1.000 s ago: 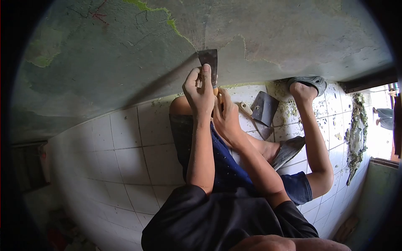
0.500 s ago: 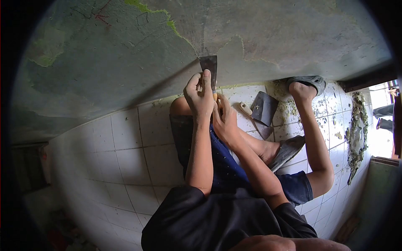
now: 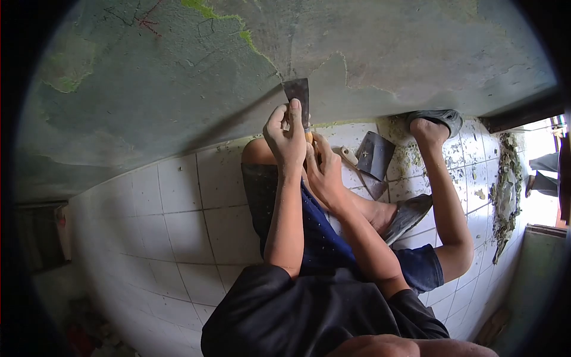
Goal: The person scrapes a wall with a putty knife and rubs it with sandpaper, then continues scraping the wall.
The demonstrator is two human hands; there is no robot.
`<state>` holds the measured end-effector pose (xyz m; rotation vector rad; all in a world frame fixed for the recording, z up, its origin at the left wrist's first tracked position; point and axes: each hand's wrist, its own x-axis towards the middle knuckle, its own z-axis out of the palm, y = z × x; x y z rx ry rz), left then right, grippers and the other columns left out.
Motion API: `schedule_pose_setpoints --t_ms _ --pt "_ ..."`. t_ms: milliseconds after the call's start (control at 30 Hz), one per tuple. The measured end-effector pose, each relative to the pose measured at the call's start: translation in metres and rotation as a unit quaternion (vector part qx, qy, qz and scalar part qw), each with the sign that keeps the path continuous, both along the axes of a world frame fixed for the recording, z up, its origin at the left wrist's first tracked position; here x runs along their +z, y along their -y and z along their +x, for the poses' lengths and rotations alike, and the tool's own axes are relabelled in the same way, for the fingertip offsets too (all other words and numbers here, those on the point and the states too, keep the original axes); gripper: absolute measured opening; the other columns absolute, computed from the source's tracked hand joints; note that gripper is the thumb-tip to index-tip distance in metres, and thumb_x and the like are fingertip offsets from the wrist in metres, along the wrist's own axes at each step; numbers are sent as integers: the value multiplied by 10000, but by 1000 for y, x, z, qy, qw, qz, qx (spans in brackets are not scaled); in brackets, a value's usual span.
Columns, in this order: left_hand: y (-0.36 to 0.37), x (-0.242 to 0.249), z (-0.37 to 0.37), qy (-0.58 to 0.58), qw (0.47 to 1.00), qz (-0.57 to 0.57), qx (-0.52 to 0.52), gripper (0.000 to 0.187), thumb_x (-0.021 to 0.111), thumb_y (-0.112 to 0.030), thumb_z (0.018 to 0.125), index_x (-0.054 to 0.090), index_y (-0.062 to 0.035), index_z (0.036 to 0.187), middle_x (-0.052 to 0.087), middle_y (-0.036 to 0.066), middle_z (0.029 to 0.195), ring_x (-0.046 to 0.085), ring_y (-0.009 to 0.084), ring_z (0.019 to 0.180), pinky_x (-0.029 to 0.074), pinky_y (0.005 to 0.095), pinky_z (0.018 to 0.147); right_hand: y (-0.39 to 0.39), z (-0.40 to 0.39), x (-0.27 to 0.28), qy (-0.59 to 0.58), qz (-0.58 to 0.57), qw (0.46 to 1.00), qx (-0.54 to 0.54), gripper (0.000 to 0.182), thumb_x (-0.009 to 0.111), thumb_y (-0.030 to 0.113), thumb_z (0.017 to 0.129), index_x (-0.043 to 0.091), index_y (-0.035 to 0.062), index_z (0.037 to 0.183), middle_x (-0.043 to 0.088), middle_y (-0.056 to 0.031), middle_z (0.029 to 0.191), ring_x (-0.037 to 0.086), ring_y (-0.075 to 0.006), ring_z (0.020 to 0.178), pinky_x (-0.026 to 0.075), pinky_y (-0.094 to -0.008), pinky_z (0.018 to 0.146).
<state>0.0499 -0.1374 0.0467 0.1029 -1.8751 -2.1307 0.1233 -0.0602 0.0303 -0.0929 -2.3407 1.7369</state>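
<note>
A scraper with a dark metal blade and a light wooden handle touches the green-grey wall with its blade edge. My left hand is closed round the blade, its thumb lying on the metal. Just to the right and lower, my right hand has its fingers wrapped on the wooden handle. Bits of old paint are peeled along the wall above the blade.
On the white tiled floor lie a wide dark blade and a scraper with a pale handle. Paint flakes surround my sandalled foot. A debris heap lies at the right, near a doorway with a person's legs.
Both hands have shifted very slightly to the right with the scraper. The legs in the doorway have changed position.
</note>
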Motion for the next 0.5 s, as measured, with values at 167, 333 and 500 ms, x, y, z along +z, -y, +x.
schedule_pose_setpoints --t_ms 167,333,500 --pt "5 -14 -2 16 1000 1 -9 382 621 -260 1051 593 -2 771 600 10 692 537 65 624 435 247 574 3 3 3 44 -10 999 6 338 573 137 1028 564 -83 1284 663 -322 878 699 -410 770 522 -426 696" --pt "4 -21 -7 15 999 -44 17 379 619 -255 1051 597 -2 770 604 9 690 537 64 624 430 243 574 4 0 -4 20 -1 1000 -1 330 563 113 1020 566 -84 1284 668 -330 907 708 -426 818 527 -441 719" --pt "0 -11 -3 2 1000 -9 13 398 622 -258 1051 577 -9 743 595 4 681 512 52 621 397 236 569 4 -2 0 26 1 1000 -4 322 560 92 1010 566 -79 1282 666 -332 906 701 -458 826 526 -450 708"
